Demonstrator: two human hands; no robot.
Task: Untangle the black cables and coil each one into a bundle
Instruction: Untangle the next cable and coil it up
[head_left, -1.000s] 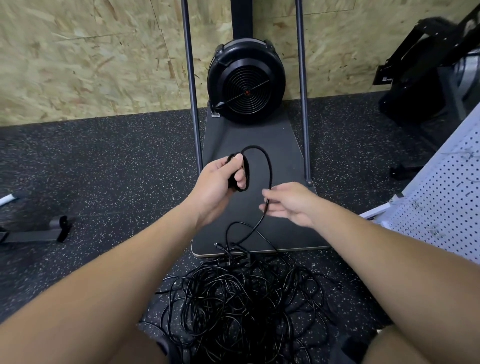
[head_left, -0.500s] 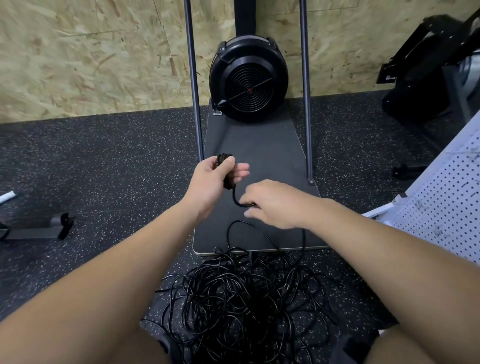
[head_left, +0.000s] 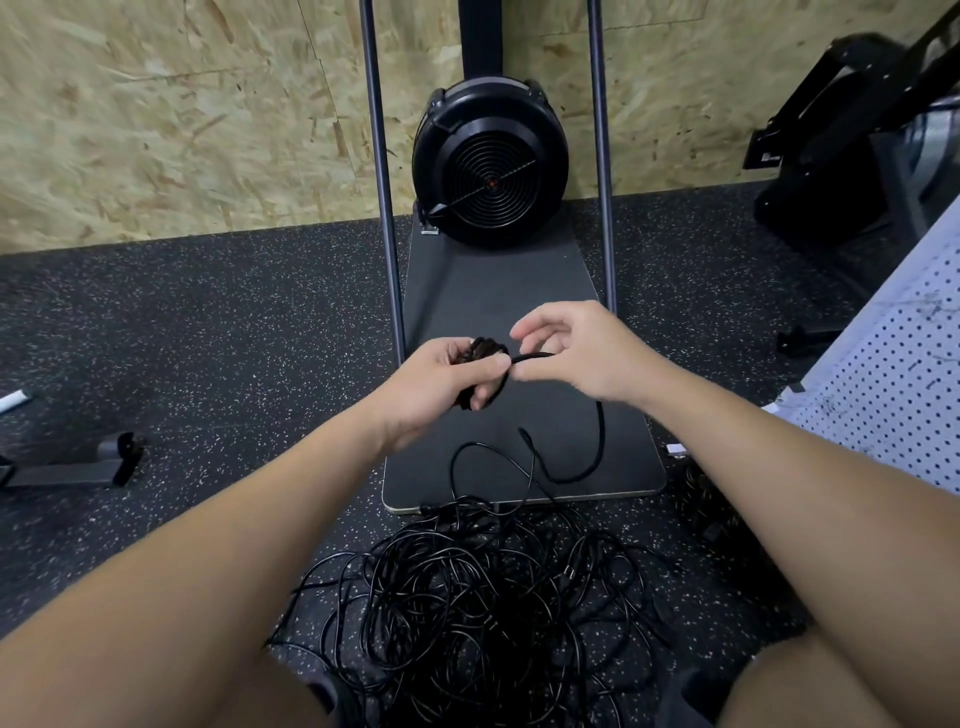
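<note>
Head view: the left hand (head_left: 434, 382) grips a small coil (head_left: 485, 351) of black cable above the dark platform (head_left: 498, 291). The right hand (head_left: 576, 353), just beside it, pinches the cable (head_left: 597, 441), which trails down to the tangled pile (head_left: 467, 597) on the floor before the platform.

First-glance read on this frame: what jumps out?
The tangled heap of black cables on the speckled floor, bottom centre between the person's knees. Above it, over the dark base plate, the left hand grips a small coiled bundle while the right hand pinches the cable that droops back down to the heap. Behind stands a round black fan housing against the chipboard wall.
</note>
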